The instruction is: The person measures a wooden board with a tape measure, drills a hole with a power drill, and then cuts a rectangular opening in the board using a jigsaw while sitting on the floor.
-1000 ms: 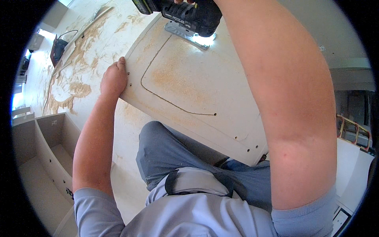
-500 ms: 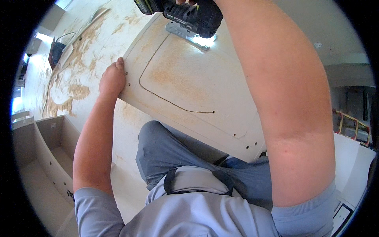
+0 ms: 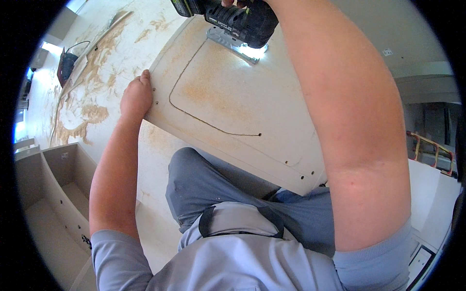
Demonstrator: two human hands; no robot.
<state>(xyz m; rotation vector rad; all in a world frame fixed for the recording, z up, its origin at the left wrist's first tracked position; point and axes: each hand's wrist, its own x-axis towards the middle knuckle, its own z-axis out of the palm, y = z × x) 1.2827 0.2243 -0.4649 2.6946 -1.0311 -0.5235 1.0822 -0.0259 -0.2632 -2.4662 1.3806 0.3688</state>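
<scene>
My right hand (image 3: pixel 234 3), mostly cut off by the top edge, is closed on a black cordless jigsaw (image 3: pixel 238 22). The jigsaw's metal base plate rests on a pale panel (image 3: pixel 286 121), and its lamp lights the surface. A thin curved cut runs from a drilled hole near the panel's middle, rounds a corner at the left and goes up to the base plate. The blade itself is hidden. My left hand (image 3: pixel 138 95) grips the panel's left edge, thumb pointing up along it. Sawdust lies on the panel inside the cut line.
A grey open cabinet carcass (image 3: pixel 48 194) lies at the lower left. Sawdust patches (image 3: pixel 80 126) cover the pale floor at the left, beside a long strip (image 3: pixel 97 41) and a dark red tool with a cord (image 3: pixel 67 65). My bent leg (image 3: pixel 194 189) sits under the panel's near edge.
The jigsaw has shifted slightly to the right over the panel. The panel appears slightly higher and further left in view. My left hand keeps its hold on the edge.
</scene>
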